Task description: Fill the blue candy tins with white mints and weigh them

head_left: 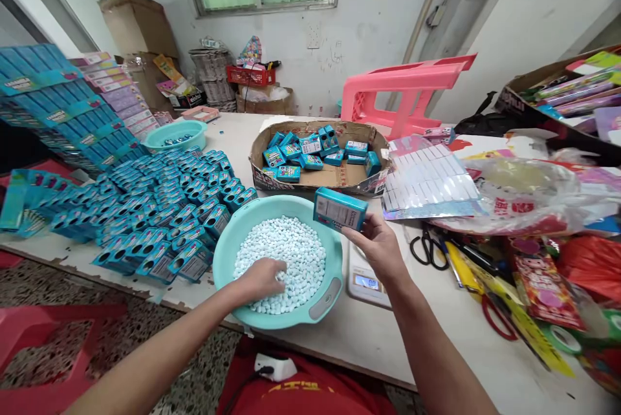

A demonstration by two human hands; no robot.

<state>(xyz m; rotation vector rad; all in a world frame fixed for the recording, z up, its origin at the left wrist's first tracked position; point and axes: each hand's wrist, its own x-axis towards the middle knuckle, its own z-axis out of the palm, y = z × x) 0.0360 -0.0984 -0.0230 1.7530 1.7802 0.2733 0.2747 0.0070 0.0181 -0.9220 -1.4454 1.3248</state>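
A teal bowl (233, 234) full of small pale-blue candies (295, 253) sits at the table's near edge. My left hand (259, 279) is down in the candies with its fingers curled into them. My right hand (378, 244) holds a small teal box (338, 209) by its end, just above the bowl's right rim. A white digital scale (365, 279) lies under my right wrist.
Rows of open teal boxes (160, 214) cover the table's left side, with stacked blue cartons (63, 105) behind. A cardboard tray (339, 176) of teal boxes stands behind the bowl. Scissors (429, 250), sticker sheets (427, 176) and packets crowd the right. A pink stool (402, 88) lies behind.
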